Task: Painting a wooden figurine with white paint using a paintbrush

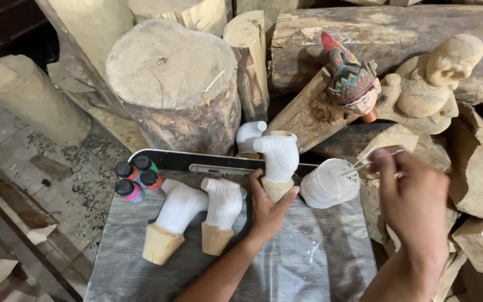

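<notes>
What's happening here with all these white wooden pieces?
A person is painting carved wooden pieces white. The left hand grips one carving by its bare wooden base, holding it upright on a grey board. The right hand dips a thin brush into a cup of white paint. Two more white-coated carvings lie on the board beside small paint bottles. Logs and a painted puppet head sit behind.

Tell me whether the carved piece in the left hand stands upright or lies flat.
Upright. The left hand grips the white-coated carving by its bare wooden base, holding it vertical, while two similar carvings lie flat on the board.
</notes>
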